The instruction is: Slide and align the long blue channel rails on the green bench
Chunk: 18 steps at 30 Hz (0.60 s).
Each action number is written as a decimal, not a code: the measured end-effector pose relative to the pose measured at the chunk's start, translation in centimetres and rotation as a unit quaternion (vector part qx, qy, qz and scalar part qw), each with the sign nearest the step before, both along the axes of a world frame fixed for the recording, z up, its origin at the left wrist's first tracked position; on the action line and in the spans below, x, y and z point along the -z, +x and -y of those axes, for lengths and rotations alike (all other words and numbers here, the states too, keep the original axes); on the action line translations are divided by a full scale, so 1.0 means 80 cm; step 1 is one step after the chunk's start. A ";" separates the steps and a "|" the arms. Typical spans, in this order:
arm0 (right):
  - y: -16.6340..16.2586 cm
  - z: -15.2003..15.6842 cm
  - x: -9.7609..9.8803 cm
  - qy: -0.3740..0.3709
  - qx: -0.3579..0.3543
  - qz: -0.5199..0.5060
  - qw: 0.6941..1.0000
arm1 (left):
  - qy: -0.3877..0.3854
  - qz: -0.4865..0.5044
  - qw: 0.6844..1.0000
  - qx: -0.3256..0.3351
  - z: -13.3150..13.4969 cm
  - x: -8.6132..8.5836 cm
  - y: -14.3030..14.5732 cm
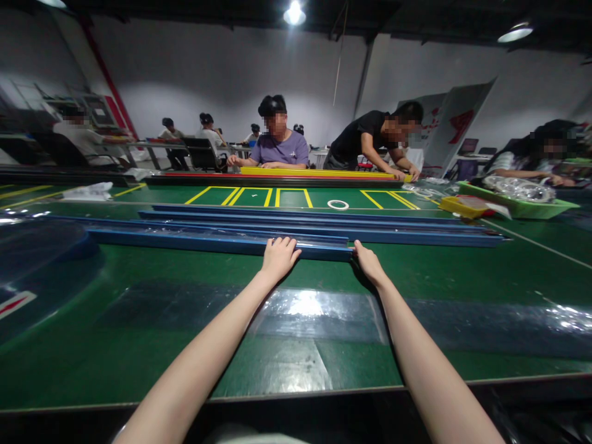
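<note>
A long blue channel-shaped rail (pixel 194 241) lies across the green table. My left hand (pixel 279 258) is closed over the rail's near side, a little short of its right end, with the fingers curled over the top edge. At that right end my right hand (pixel 369 261) is closed, its fingertips against the rail's tip; the underside of the grip is hidden. Inside the channel runs a shiny strip that looks like clear film. Just behind lie more blue rails (pixel 416 235), parallel to the held one and reaching farther right.
Clear plastic sheeting (pixel 319 314) lies on the near table (pixel 296 375). Farther back are a white ring (pixel 338 205), a black-and-red rail (pixel 277 180), a yellow tray (pixel 462 207) and a green basket (pixel 541 211). Co-workers handle a yellow rail (pixel 319 172) across the table.
</note>
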State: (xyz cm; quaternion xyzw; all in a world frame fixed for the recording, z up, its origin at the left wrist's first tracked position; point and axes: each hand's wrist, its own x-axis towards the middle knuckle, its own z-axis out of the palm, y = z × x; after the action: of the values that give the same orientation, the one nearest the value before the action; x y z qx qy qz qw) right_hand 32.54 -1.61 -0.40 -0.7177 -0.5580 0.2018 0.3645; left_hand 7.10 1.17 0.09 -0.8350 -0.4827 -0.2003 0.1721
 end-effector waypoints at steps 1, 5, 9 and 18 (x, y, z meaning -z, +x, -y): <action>-0.001 0.000 -0.001 -0.001 0.002 0.005 1.000 | -0.002 0.001 1.000 0.001 0.000 0.000 0.000; -0.002 0.000 0.000 0.001 0.012 0.008 1.000 | -0.010 0.006 1.000 0.003 0.001 -0.002 0.000; -0.001 -0.003 0.004 0.010 0.017 -0.018 1.000 | -0.025 0.013 1.000 0.008 0.002 -0.003 0.000; 0.005 -0.007 0.010 0.020 -0.001 -0.058 0.998 | -0.034 0.001 0.999 0.010 0.002 -0.006 -0.001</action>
State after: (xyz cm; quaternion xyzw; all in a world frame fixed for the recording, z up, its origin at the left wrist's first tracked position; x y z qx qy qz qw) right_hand 32.94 -1.07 -1.21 -0.6971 -0.5404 0.2319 0.4102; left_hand 6.99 1.02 0.57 -0.8447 -0.4812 -0.1868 0.1412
